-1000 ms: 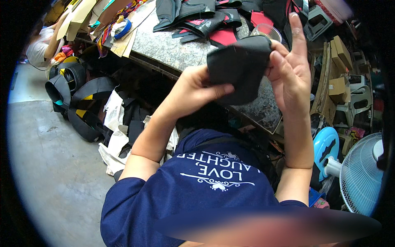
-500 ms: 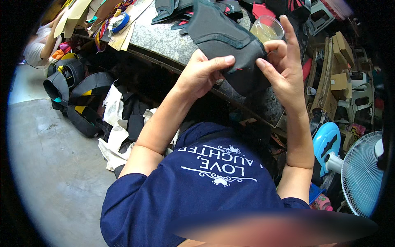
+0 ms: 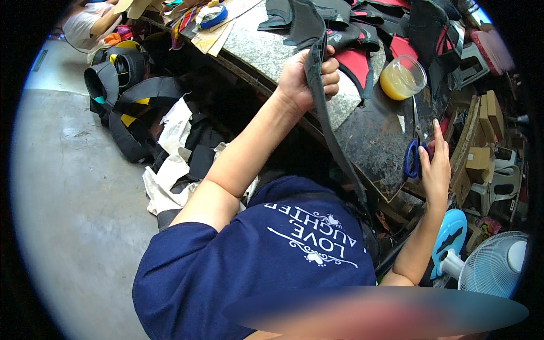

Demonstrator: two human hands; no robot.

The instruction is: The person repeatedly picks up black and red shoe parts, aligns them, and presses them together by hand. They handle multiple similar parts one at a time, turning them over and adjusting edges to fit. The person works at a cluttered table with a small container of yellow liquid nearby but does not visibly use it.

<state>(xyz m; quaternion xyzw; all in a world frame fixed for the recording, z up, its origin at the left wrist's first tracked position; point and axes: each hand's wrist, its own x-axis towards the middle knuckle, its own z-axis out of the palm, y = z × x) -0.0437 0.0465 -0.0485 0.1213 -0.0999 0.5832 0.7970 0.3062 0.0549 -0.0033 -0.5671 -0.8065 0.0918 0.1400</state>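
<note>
A long dark fabric piece [image 3: 317, 85] runs from the top centre of the frame down toward the middle, hanging over the edge of the stone-topped worktable [image 3: 266, 54]. The left hand [image 3: 309, 76], upper centre, has its fingers clenched around this piece, gripping it above the table edge. At the right of the frame, the right hand [image 3: 435, 164] lies with fingers extended and loose on the dark table surface, fingertips touching the blue-handled scissors [image 3: 415, 147], whose blades point toward the top of the frame; it grasps nothing. Just above the scissors stands a clear plastic cup of yellow liquid [image 3: 402, 78]. More black and red fabric pieces [image 3: 362, 45] lie piled across the top centre and upper right. At the upper left, black straps with yellow patches [image 3: 122, 85] sit on the floor beside white cloth scraps [image 3: 173, 147]. A roll of blue tape [image 3: 214, 16] rests near the top edge, and a white fan [image 3: 498, 266] stands at the lower right
</note>
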